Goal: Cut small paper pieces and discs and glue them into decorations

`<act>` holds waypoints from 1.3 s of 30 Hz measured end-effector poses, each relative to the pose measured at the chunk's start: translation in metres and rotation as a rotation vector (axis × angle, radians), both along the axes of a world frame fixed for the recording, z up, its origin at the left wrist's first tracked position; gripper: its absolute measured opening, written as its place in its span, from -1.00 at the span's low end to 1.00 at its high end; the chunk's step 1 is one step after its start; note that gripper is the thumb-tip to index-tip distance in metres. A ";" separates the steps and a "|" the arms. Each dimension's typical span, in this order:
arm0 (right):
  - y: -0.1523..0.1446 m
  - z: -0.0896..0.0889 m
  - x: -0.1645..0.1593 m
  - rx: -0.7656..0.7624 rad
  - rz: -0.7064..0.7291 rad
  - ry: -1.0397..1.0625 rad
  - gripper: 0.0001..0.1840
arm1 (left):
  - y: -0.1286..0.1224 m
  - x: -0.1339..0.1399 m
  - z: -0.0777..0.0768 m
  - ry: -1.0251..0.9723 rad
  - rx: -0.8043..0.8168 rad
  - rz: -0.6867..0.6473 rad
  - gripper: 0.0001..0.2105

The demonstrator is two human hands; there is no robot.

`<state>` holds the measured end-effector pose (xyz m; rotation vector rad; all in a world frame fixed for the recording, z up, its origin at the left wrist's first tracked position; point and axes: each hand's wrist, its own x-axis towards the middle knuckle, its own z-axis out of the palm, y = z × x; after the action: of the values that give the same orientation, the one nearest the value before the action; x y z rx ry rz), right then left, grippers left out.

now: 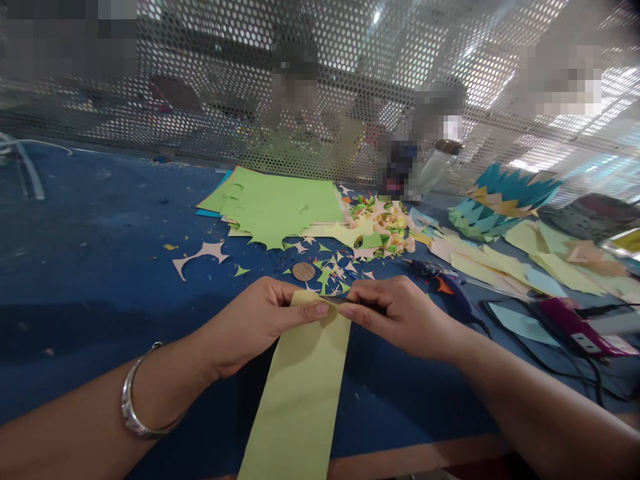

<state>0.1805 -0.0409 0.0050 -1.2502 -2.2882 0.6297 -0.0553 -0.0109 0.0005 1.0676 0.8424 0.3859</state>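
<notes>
A long strip of pale yellow-green paper (305, 393) runs from between my hands down past the lower edge of the view. My left hand (265, 313) pinches its top end, thumb in front and fingers behind. My right hand (395, 310) is closed around what look like small scissors; their dark, thin blade (331, 300) lies at the strip's top edge, and the handles are mostly hidden by my fingers. Just beyond my hands are a round brown disc (303, 271) and small green and pink paper scraps (327, 273).
Stacked green sheets (290, 203) lie ahead, beside a heap of curled paper cuttings (387, 227). Rightward are a glue gun (453, 287), cables, a magenta device (583, 330), loose paper pieces (495, 263) and a zigzag-edged paper crown (500, 200). A perforated metal screen (225, 87) backs the blue table (100, 267).
</notes>
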 end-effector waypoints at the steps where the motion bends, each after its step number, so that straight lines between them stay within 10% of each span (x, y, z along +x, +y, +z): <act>1: 0.000 0.000 0.000 0.002 0.001 0.000 -0.54 | 0.000 0.000 0.000 0.000 0.001 -0.002 -0.74; 39: 0.001 0.001 0.003 -0.031 0.024 -0.028 -0.58 | 0.002 -0.004 0.005 0.083 0.117 -0.054 -0.74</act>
<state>0.1835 -0.0395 0.0063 -1.2549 -2.3279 0.6619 -0.0593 -0.0092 0.0056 1.2192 0.8709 0.3507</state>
